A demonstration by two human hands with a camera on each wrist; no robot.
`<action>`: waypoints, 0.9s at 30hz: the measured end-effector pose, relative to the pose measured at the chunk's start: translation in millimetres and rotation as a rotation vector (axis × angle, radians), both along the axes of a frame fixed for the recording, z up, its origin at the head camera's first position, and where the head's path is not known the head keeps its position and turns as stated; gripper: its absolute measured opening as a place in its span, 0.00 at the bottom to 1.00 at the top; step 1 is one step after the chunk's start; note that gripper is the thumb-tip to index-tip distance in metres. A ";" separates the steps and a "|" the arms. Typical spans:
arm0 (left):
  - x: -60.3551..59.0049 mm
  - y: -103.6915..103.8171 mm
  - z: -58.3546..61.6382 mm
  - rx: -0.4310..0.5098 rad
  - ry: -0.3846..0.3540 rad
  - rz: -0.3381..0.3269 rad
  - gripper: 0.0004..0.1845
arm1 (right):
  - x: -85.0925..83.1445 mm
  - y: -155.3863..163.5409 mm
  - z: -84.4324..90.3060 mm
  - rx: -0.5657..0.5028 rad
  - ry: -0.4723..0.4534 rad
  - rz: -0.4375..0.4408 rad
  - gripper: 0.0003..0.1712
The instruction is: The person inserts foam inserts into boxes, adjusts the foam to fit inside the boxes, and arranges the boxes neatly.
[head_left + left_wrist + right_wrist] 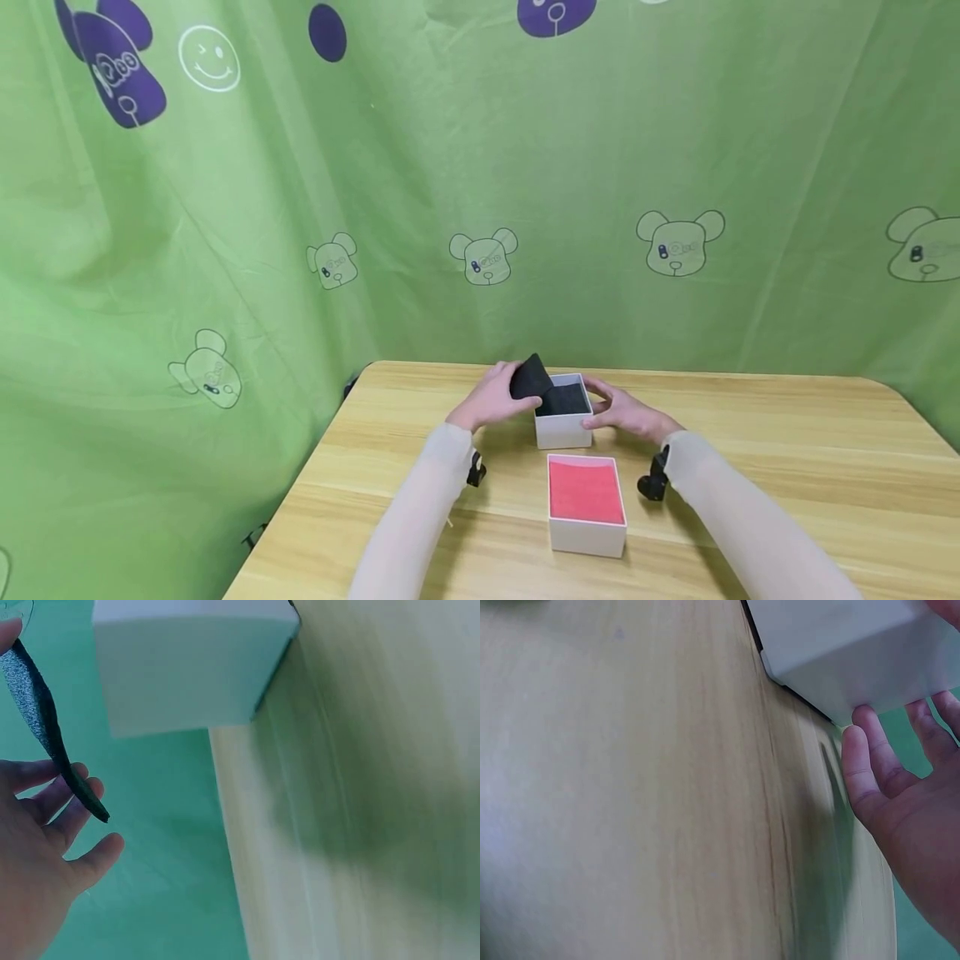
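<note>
Head view shows the left hand (495, 398) grasping a black foam sheet (529, 377), tilted up over the left edge of a white box (562, 421). The box stands between both hands, and dark padding is seen inside it. The right hand (626, 414) touches the right wall of this box with relaxed, nearly straight fingers (870, 761), not clenched. In the left wrist view the foam sheet (45, 727) lies against the fingers (67, 802), and the box (191, 664) is near but apart from them.

Just below the hands, toward the person, lies a second white box with a red inside (587, 504); there is a narrow gap between the two boxes. To the right of the right hand the wooden table (787, 450) has wide free surface. To the left of the left hand the table edge is near. A green curtain (480, 167) with bear figures hangs close behind and at the left side.
</note>
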State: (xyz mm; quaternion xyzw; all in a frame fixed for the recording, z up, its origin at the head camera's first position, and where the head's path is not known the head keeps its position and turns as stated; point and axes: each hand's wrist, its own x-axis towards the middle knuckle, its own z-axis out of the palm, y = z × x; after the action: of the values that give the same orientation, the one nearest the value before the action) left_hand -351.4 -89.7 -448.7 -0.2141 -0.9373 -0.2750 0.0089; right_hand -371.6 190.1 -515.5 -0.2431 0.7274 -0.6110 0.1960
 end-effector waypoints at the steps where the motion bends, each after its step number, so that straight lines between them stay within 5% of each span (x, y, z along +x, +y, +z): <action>1: -0.3 2.3 1.8 -0.016 0.006 -0.008 0.44 | -0.2 -0.1 -0.2 -0.004 0.001 0.004 0.57; 9: -3.1 17.3 9.9 -0.174 0.069 -0.051 0.45 | 0.7 -1.1 -0.1 -0.012 0.000 0.008 0.57; 17: -6.3 30.2 4.3 -0.333 0.122 -0.098 0.44 | 1.4 -0.8 -1.0 0.010 0.006 -0.013 0.57; 27: -8.9 39.1 -1.6 -0.382 0.167 -0.126 0.43 | -0.6 -0.8 -1.6 0.011 0.009 -0.008 0.56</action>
State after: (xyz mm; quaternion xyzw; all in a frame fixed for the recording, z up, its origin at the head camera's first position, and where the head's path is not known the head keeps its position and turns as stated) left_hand -360.3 -50.6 -450.3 -0.2921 -0.9531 -0.0736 0.0284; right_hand -372.2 189.4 -517.1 -0.2419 0.7325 -0.6068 0.1918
